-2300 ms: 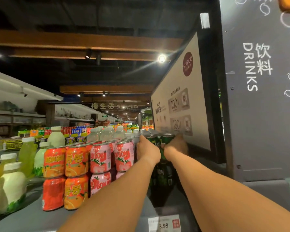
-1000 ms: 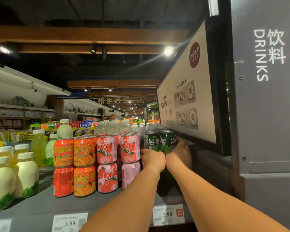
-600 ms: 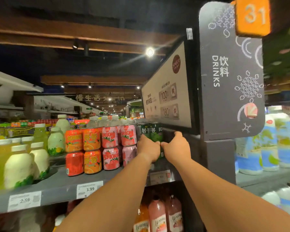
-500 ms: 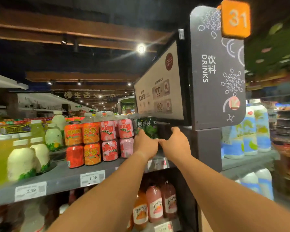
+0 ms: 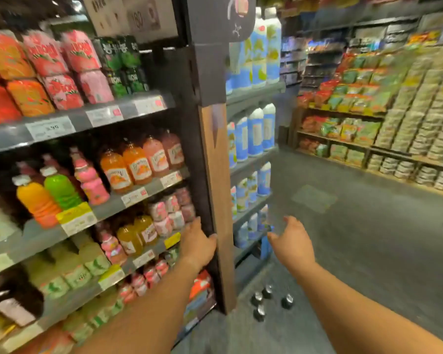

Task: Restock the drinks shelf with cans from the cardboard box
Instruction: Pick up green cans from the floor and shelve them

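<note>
Green cans [image 5: 122, 65] stand stacked two high at the right end of the top drinks shelf [image 5: 74, 121], beside pink and orange cans [image 5: 62, 67]. Both of my hands are lowered and hold nothing. My left hand [image 5: 198, 245] hangs with relaxed fingers in front of the shelf's brown end panel [image 5: 219, 200]. My right hand [image 5: 292, 245] is open over the aisle floor. Several dark cans [image 5: 267, 301] stand on the floor by the foot of the shelf unit. No cardboard box is in view.
Lower shelves hold juice bottles [image 5: 136, 164] and small pink bottles [image 5: 172, 213]. Blue-labelled bottles [image 5: 256, 134] fill the end rack to the right. Across the grey aisle floor [image 5: 368, 238], a wooden rack [image 5: 343, 146] carries snack packs.
My hands have let go of the green cans on the top shelf and dropped low. My view has swung down and right towards the floor and aisle.
</note>
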